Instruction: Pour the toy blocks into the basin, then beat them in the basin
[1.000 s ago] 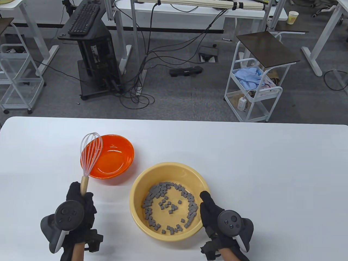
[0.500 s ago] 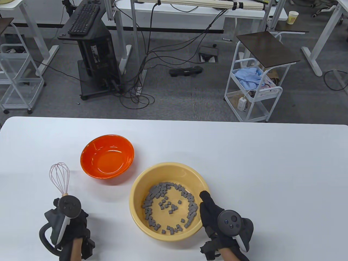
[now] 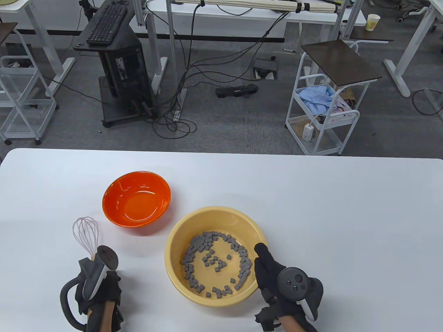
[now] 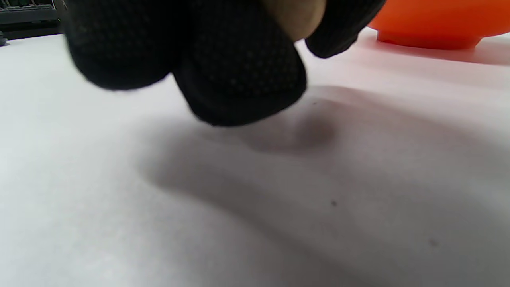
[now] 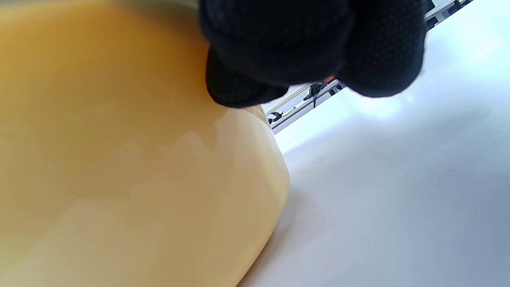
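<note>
blocks [image 3: 214, 264] sitting in basin [image 3: 180, 228], pouring done | left hand [image 3: 100, 294] gripping whisk [image 3: 86, 237] off to the side | right hand [image 3: 273, 276] gripping basin rim | beating looking finished or paused

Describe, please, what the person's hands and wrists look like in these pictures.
Both hands, left and right, wear black textured gloves. A dark grey round-faced tracker with a white grip sits on each hand's back, with a looped strap. Bare forearms show at the bottom edge.
</note>
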Demonstrator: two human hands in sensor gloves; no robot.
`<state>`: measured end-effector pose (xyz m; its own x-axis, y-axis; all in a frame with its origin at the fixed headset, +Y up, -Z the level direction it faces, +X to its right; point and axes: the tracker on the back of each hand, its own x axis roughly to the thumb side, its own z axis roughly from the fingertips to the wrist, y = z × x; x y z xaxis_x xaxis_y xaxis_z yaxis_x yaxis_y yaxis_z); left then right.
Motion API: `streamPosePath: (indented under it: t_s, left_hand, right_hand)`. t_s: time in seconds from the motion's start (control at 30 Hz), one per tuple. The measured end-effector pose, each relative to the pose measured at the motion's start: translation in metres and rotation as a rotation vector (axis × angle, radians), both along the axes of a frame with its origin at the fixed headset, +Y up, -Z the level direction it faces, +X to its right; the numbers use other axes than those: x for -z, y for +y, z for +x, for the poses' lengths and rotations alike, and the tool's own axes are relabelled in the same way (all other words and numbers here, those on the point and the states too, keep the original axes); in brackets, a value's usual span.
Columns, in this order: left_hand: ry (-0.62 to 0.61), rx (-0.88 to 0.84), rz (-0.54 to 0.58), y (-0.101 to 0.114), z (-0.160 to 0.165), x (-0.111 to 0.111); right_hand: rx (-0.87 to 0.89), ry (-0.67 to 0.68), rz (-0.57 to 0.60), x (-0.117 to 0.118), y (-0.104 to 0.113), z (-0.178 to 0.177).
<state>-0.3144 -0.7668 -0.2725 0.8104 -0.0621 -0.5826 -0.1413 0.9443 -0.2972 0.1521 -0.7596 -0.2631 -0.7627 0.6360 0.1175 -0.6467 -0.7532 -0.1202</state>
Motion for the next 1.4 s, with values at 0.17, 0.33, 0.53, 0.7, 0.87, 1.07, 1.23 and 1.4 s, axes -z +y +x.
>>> streamPosePath:
  t_s: [0.17, 0.33, 0.53, 0.7, 0.87, 1.07, 1.23, 1.4]
  left_hand:
    - [-0.022, -0.012, -0.055, -0.003, 0.003, 0.001]
    - [-0.037, -0.016, -0.093, -0.003, 0.005, 0.002]
    - [-0.049, -0.036, -0.117, -0.004, 0.006, 0.001]
    - [-0.049, -0.05, -0.15, -0.004, 0.007, 0.0]
    - [-0.043, -0.057, -0.149, 0.001, 0.008, -0.003]
    - [-0.032, 0.029, 0.089, 0.032, 0.008, -0.017]
    - [-0.185, 0.121, 0.428, 0.051, 0.016, -0.028]
    - [-0.414, 0.046, 0.64, 0.05, 0.028, -0.029]
  right_hand:
    - [-0.003, 0.002, 0.002, -0.001, 0.0, 0.0]
    - [-0.007, 0.007, 0.007, -0.001, 0.001, 0.0]
    - [-0.019, 0.016, 0.006, -0.002, 0.001, 0.001]
    - [-0.024, 0.026, 0.003, -0.003, 0.001, 0.002]
    - [-0.031, 0.05, -0.011, -0.003, 0.003, 0.004]
    - [-0.067, 0.014, 0.034, -0.006, 0.012, 0.014]
    - [-0.066, -0.061, 0.107, -0.006, 0.022, 0.032]
    - [-0.121, -0.144, 0.206, -0.005, 0.029, 0.05]
